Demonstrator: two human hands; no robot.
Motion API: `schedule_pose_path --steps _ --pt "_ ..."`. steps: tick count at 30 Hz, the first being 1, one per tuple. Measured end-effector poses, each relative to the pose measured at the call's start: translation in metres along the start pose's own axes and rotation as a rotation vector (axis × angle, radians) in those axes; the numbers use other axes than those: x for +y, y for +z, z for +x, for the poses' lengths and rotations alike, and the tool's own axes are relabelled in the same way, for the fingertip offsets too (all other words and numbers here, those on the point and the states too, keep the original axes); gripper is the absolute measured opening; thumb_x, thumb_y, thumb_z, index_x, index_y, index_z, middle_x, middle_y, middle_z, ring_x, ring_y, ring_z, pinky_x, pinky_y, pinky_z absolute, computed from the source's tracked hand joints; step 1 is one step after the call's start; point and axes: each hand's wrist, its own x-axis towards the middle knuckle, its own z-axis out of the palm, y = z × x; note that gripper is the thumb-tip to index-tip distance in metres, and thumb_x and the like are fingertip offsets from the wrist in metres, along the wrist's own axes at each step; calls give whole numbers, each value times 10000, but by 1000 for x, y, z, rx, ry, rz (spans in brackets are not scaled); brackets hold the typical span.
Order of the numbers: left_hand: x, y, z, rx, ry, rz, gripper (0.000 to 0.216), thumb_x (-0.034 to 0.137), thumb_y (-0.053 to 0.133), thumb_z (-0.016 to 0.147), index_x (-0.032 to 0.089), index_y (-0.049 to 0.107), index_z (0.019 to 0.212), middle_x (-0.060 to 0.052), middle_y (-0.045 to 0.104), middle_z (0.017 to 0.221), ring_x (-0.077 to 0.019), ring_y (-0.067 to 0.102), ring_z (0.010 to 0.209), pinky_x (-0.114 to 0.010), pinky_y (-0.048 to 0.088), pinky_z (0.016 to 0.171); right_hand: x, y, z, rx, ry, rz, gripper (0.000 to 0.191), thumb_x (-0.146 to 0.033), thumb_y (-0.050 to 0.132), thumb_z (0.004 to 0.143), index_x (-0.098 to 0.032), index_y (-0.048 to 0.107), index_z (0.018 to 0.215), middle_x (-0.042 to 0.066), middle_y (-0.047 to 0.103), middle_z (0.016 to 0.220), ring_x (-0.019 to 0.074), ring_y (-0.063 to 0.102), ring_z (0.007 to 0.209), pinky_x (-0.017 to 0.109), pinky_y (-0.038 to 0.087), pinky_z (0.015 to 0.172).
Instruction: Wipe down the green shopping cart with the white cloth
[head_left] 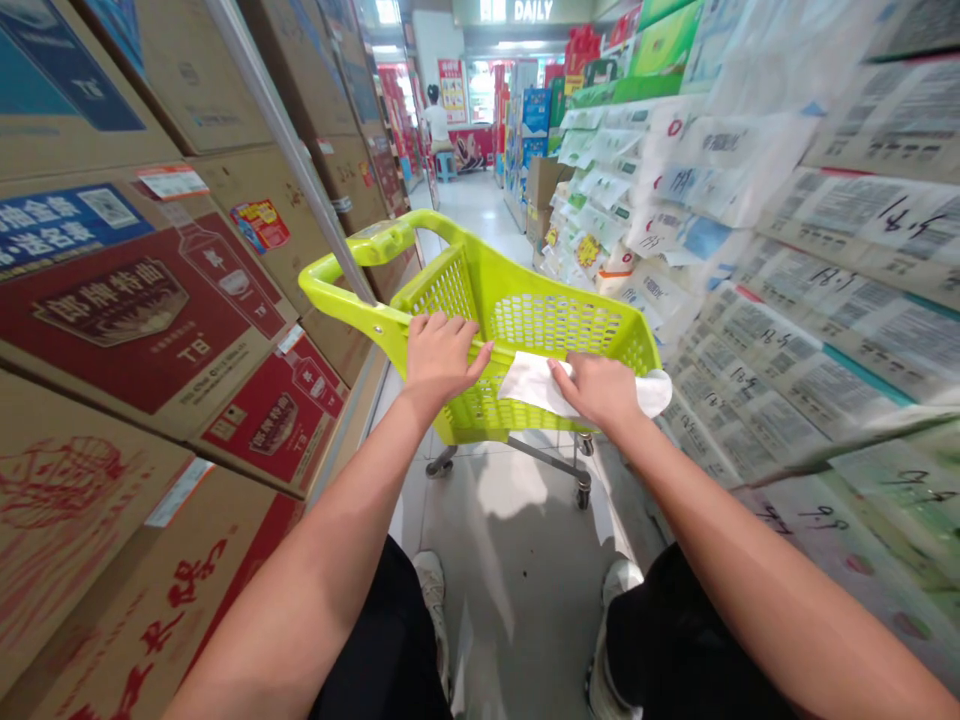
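Observation:
A lime-green plastic shopping cart [517,285] stands sideways in front of me, its handle [321,280] to the left. Its basket has perforated walls, and I see nothing inside. My left hand [441,352] is closed over the near side rim, thumb pointing right. Further right along the same rim, my right hand [600,388] presses a white cloth or paper wipe [531,382] against the cart, fingers curled over it. One end of the wipe spreads to the left of the hand, and the other sticks out to its right.
Stacked cartons [135,310] line the left side, with a metal pole [289,150] slanting in front. Packs of tissue paper [810,330] are piled on the right. Down the aisle, a person [435,120] sits on a blue stool [445,165]. Cart wheels [583,494] rest on the tiled floor.

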Motion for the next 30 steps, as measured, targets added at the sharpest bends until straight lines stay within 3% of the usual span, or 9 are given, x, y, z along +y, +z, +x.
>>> schedule_pose_path --steps 4,7,11,16,24,30 --pt "8 5 2 48 -59 -44 545 525 450 961 221 594 1389 -134 736 1166 -353 583 1064 -535 307 976 5 1 -7 61 -31 4 561 -579 327 1058 -176 700 941 111 760 935 241 672 805 338 276 669" --pt "17 4 0 59 -77 -56 645 515 448 961 177 476 1510 -142 720 1220 -340 598 1063 -510 300 979 -10 1 -5 117 -18 27 554 -560 322 1064 -180 698 918 113 758 938 247 668 834 352 297 717" --pt "27 0 -3 50 -30 -50 689 529 412 978 150 419 1554 -159 696 1262 -345 592 1093 -501 297 984 -47 0 5 168 -47 117 566 -578 316 1063 -178 694 933 132 752 938 258 653 876 365 315 768" --pt "25 4 -5 61 -53 -4 599 491 451 970 167 517 1469 -158 721 1199 -356 591 1082 -504 308 980 -74 0 16 190 -117 180 439 -481 346 1071 -201 672 982 114 748 1003 267 635 947 357 315 804" --pt "6 8 -1 71 -100 49 391 456 407 995 220 717 959 -146 740 928 -351 584 991 -527 336 914 -38 6 13 146 -238 160 519 -534 286 1090 -198 674 1011 94 739 956 235 612 862 332 276 758" --pt "7 7 -2 77 -92 67 418 438 386 1004 234 709 836 -133 739 881 -334 567 928 -540 334 874 10 16 4 149 -185 91 478 -495 345 1070 -172 682 965 103 729 920 233 607 848 344 263 753"
